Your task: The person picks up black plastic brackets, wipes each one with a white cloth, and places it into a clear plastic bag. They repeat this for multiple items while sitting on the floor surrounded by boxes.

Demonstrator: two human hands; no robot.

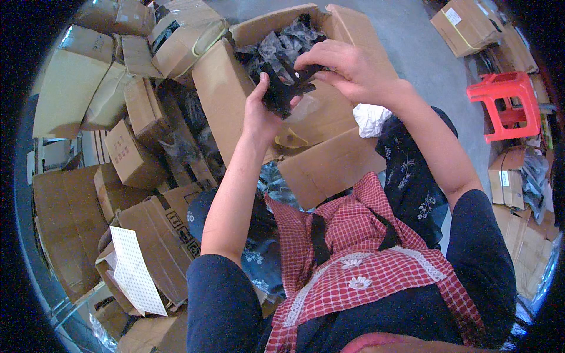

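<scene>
Both hands grip a small black plastic part (285, 88): the left hand (262, 115) clasps its lower end, the right hand (341, 67) pinches its top, above an open brown cardboard box (226, 97) of bagged black parts.

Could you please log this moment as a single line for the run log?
left hand: grips black part | right hand: pinches same part | below: open cardboard box of bagged black parts | right: red stool
</scene>
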